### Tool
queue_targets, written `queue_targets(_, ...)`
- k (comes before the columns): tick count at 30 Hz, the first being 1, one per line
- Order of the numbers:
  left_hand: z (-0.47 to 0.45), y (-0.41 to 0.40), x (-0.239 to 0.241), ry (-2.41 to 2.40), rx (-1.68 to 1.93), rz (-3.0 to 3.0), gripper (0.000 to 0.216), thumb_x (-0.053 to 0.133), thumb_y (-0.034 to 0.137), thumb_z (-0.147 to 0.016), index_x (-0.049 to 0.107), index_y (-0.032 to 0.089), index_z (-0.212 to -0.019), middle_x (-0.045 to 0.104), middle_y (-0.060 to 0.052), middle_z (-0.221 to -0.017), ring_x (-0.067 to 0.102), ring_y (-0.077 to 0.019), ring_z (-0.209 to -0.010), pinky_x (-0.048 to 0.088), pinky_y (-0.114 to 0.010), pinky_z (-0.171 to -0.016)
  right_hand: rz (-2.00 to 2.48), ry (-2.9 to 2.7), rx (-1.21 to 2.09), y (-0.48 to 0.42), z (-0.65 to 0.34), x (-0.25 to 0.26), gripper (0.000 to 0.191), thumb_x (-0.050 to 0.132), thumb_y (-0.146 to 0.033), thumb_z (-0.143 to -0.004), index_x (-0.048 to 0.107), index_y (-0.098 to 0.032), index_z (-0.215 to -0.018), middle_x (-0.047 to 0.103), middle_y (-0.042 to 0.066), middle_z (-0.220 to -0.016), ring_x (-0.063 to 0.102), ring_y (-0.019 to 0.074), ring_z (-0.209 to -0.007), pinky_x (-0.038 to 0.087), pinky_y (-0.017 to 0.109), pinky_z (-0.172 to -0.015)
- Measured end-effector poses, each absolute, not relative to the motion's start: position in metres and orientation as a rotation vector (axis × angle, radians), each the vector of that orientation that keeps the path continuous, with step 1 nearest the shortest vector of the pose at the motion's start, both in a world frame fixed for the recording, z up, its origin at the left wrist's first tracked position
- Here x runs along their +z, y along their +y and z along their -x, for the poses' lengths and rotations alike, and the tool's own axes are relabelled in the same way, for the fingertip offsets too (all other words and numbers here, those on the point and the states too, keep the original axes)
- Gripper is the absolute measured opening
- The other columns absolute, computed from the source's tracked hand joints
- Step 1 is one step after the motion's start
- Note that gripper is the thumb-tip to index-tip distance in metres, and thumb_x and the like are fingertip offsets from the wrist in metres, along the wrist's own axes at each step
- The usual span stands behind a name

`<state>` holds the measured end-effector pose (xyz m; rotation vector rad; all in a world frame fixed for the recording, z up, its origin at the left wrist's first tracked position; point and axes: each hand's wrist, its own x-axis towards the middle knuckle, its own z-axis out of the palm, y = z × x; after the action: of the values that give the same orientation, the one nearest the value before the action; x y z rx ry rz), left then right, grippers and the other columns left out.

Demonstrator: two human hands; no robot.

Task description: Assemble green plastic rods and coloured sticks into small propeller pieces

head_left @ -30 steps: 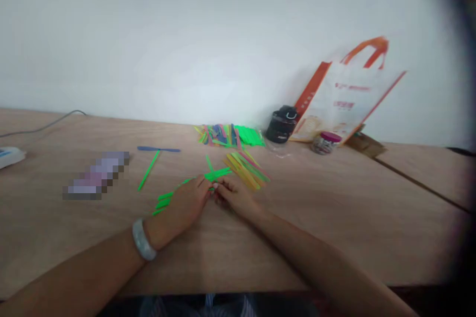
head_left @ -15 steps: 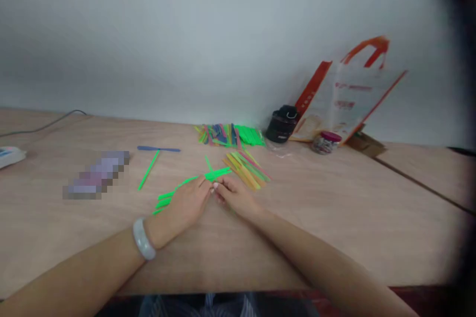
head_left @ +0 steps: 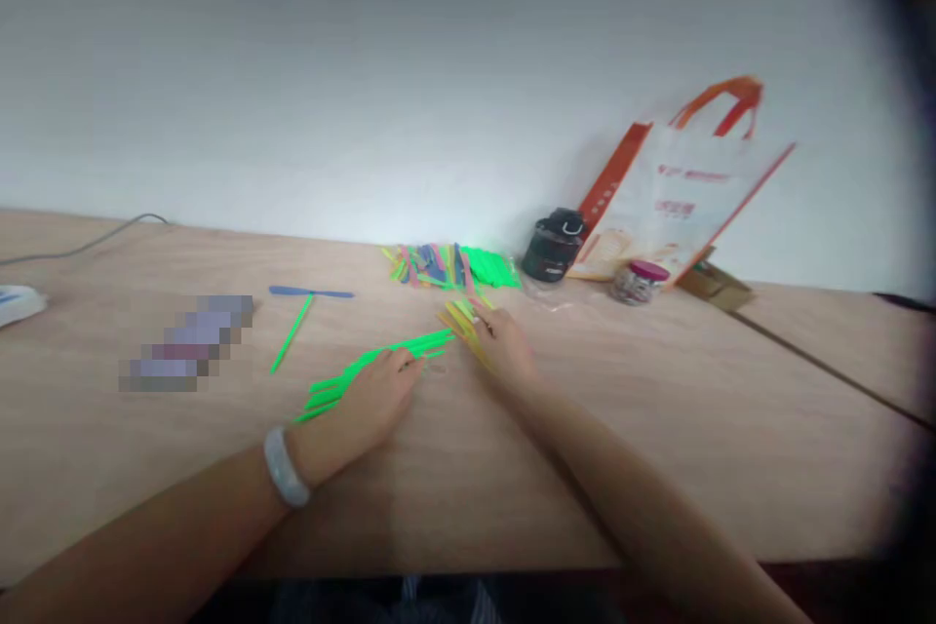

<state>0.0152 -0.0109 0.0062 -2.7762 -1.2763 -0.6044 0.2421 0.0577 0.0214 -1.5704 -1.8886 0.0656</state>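
On the pale wooden table (head_left: 658,429), I log one assembled blue-and-green T-shaped stick piece (head_left: 301,312) left; a multicoloured strip pile (head_left: 446,266) remains far. Left hand (head_left: 372,400) lies on bright green strips (head_left: 380,359); right hand (head_left: 508,346) touches yellow strips (head_left: 459,324); neither grip is clear.

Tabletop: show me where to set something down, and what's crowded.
Bare wood spreads right of the right hand, below the tote bag. A smaller patch sits below the blurred object. It's crowded around the green sticks, yellow sticks and colored stick pile.
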Motion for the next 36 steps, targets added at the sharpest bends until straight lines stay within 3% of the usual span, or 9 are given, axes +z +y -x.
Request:
queue_targets(4,-0.013,-0.007,-0.001,-1.221,-0.569,2.798,0.033,0.039,0.007,-0.088,0.056,0.018,-0.115,0.057,-0.01,-0.111,0.052,-0.0212,-0.103,0.044,-0.039,-0.093,1.676,-1.962,-0.046,0.065,-0.247,0.019,0.037,0.041,-0.016,-0.087,0.058,-0.016,-0.12,0.065,0.012,-0.105,0.059,0.0215,-0.096,0.043,0.03,-0.084)
queue_targets(13,-0.012,-0.01,0.01,-1.26,-0.544,2.797,0.026,0.044,0.014,-0.09,0.06,0.018,-0.109,0.058,-0.009,-0.108,0.053,-0.021,-0.1,0.046,-0.038,-0.091,1.772,-2.06,-0.178,0.067,-0.25,0.016,0.026,0.042,-0.021,-0.091,0.067,-0.014,-0.092,0.064,0.013,-0.098,0.057,0.0219,-0.096,0.04,0.031,-0.086)
queue_targets(26,0.013,0.013,0.013,-1.435,-0.805,2.613,0.026,0.043,0.02,-0.091,0.06,0.016,-0.11,0.058,-0.01,-0.11,0.053,-0.0215,-0.101,0.046,-0.037,-0.091,1.828,-2.156,-0.292,0.06,-0.247,0.019,0.03,0.041,-0.023,-0.092,0.07,-0.016,-0.091,0.064,0.012,-0.097,0.054,0.0209,-0.096,0.039,0.029,-0.085)
queue_targets(32,0.072,0.054,0.013,-1.925,-0.535,2.1,0.031,0.045,0.02,-0.087,0.057,0.01,-0.115,0.052,-0.017,-0.123,0.051,-0.0289,-0.111,0.045,-0.04,-0.09,1.811,-2.123,-0.283,0.057,-0.245,0.02,0.03,0.04,-0.025,-0.092,0.07,-0.016,-0.091,0.063,0.011,-0.097,0.053,0.0197,-0.094,0.039,0.029,-0.083)
queue_targets(36,0.096,0.061,0.013,-2.041,-0.364,2.022,0.032,0.042,0.015,-0.086,0.057,0.001,-0.11,0.059,-0.023,-0.109,0.057,-0.032,-0.102,0.045,-0.042,-0.085,1.744,-2.101,-0.256,0.055,-0.245,0.019,0.029,0.041,-0.024,-0.092,0.069,-0.016,-0.092,0.062,0.011,-0.098,0.054,0.0193,-0.094,0.04,0.03,-0.084)
